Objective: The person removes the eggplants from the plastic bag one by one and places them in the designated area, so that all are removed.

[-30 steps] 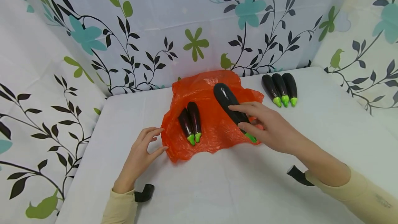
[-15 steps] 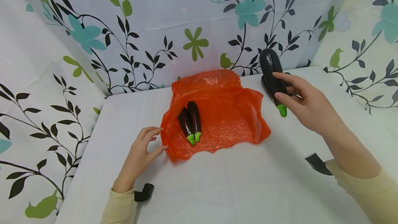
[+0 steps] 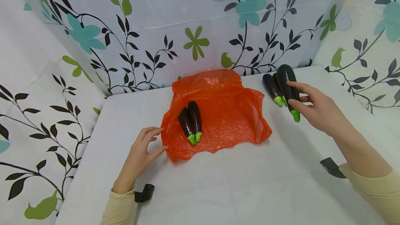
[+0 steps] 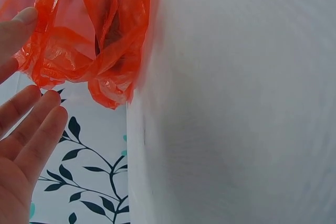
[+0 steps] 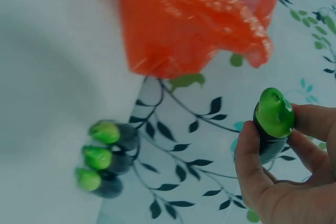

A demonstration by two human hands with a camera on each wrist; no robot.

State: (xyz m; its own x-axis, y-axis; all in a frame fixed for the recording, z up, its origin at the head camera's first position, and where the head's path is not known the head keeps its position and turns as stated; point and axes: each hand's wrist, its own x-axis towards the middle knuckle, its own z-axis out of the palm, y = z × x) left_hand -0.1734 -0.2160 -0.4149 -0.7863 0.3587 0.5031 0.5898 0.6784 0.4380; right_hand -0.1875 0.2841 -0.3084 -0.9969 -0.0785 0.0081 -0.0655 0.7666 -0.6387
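Observation:
My right hand [image 3: 320,108] grips a dark eggplant [image 3: 285,79] with a bright green stem end. The eggplant hangs over a row of similar eggplants [image 3: 269,86] at the back right of the table. In the right wrist view, thumb and fingers close around the held eggplant [image 5: 274,111], and it is apart from the three in the row [image 5: 97,157]. Two more eggplants [image 3: 191,122] lie side by side on a red plastic bag [image 3: 225,121]; whether they are inside it I cannot tell. At the bag's left edge, my left hand [image 3: 140,155] touches the film with thumb and fingers spread.
A white table [image 3: 212,190] carries everything. Behind it and at both sides hangs a patterned curtain [image 3: 150,6]. The bag's crumpled upper part lies near the table's back edge. Dark wrist mounts [image 3: 145,193] stick out by both sleeves.
My right hand has carried the eggplant from above the bag to the right, then lowered it over the row of eggplants. The bag's right edge has come into view. My left hand stays put.

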